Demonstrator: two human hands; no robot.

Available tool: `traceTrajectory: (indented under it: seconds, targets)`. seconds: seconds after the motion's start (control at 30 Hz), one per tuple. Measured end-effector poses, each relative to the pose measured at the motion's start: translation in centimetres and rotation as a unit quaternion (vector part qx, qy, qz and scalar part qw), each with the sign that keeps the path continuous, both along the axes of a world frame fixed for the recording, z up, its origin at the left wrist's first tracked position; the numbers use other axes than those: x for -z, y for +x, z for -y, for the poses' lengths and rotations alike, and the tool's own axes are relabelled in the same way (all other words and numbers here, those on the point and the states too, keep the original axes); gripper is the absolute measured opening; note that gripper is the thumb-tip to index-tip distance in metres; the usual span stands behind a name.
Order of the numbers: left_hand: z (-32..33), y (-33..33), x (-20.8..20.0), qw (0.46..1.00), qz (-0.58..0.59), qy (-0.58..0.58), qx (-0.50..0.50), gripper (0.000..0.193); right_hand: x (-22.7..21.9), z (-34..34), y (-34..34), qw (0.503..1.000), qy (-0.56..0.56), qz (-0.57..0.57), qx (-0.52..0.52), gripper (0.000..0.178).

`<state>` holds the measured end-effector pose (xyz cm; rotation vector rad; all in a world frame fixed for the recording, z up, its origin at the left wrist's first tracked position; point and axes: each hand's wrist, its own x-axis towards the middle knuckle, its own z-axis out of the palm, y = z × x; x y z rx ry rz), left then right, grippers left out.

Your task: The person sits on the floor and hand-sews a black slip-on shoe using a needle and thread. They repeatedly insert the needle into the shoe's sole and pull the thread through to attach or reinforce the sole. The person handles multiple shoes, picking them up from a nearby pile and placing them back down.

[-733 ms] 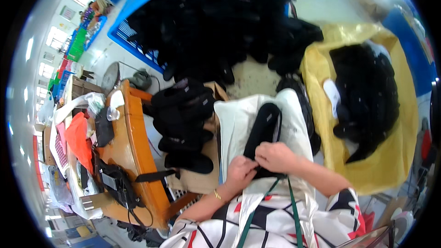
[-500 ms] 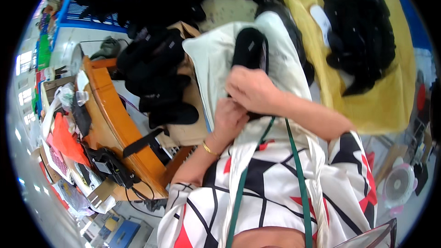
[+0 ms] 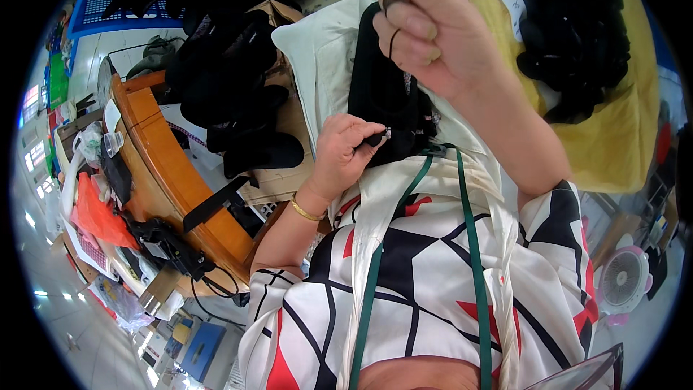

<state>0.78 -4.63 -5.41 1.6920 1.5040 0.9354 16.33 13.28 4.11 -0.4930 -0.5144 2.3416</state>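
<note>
A long black cloth shoe (image 3: 367,79) lies on a white cushion (image 3: 317,47) in front of me. My left hand (image 3: 343,153) is closed at the shoe's near end, pinching its black edge between thumb and fingers. A small shiny bit shows by the thumb tip. High over the cushion's far right side, my right hand (image 3: 444,36) is raised with its fingers curled shut. A dark band circles one finger and a thin dark loop runs over another. What its fingertips pinch is too small to make out at the picture's top.
Several black shoes (image 3: 249,152) are heaped on cardboard to the left, beside an orange wooden table (image 3: 170,166). On the right, a yellow cloth (image 3: 606,166) carries more black pieces (image 3: 577,36) and a white insole-shaped piece (image 3: 509,14). A white fan (image 3: 624,280) stands lower right.
My right hand has risen up and away from the left hand, where the two had been together over the shoe. My left hand has shifted slightly up, staying at the shoe's near end.
</note>
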Motion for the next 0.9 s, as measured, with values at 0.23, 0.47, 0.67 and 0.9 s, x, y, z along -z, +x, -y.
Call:
traceTrajectory:
  seconds: [0.23,0.47,0.67,0.9]
  targets:
    - [-1.1,-0.4,-0.2,0.999,0.003,-0.042,0.023,0.016,-1.6,0.5,-1.3,0.988,-0.151,-0.022,0.004,0.019]
    - [-2.5,-0.4,-0.3,0.965,0.062,-0.255,0.004,0.015,-3.7,0.2,-0.8,0.997,-0.077,0.019,0.017,0.017]
    - [-1.2,-0.1,-2.2,0.967,0.01,-0.228,-0.117,0.037,-0.7,-2.2,4.0,0.991,0.022,0.029,0.129,0.015]
    - [1.3,0.1,-1.7,0.921,-0.144,-0.347,-0.105,0.058,1.7,-1.8,7.2,0.992,0.04,-0.02,0.117,0.016]
